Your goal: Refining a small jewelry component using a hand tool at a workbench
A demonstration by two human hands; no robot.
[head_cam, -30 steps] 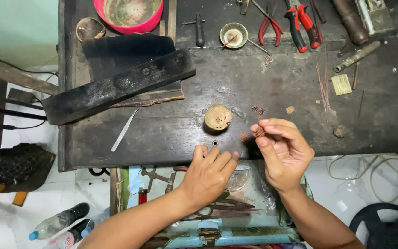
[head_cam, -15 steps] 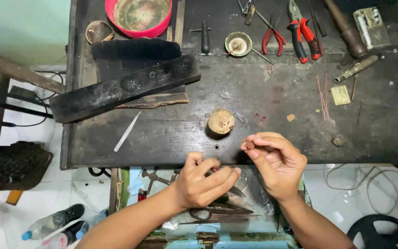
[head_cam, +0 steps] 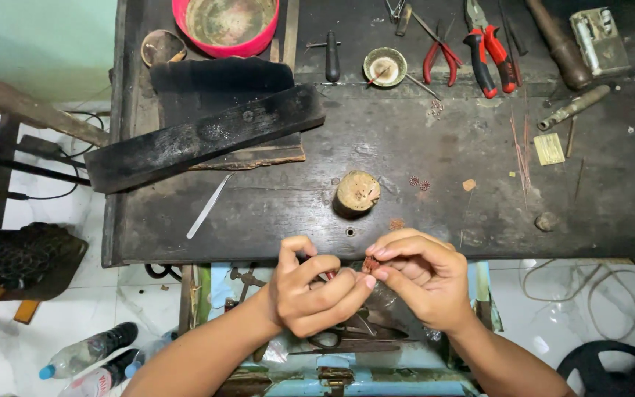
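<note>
I'm pinching a tiny reddish piece (head_cam: 371, 263) between both hands, left hand (head_cam: 310, 290) and right hand (head_cam: 417, 276) closing fingertips together, just below the wooden stump (head_cam: 356, 192)

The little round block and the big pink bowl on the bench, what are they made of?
The little round block looks like pale, rough-cut wood with small holes on top. The big pink bowl seems plastic, smooth-rimmed, its inside stained brownish.
</note>
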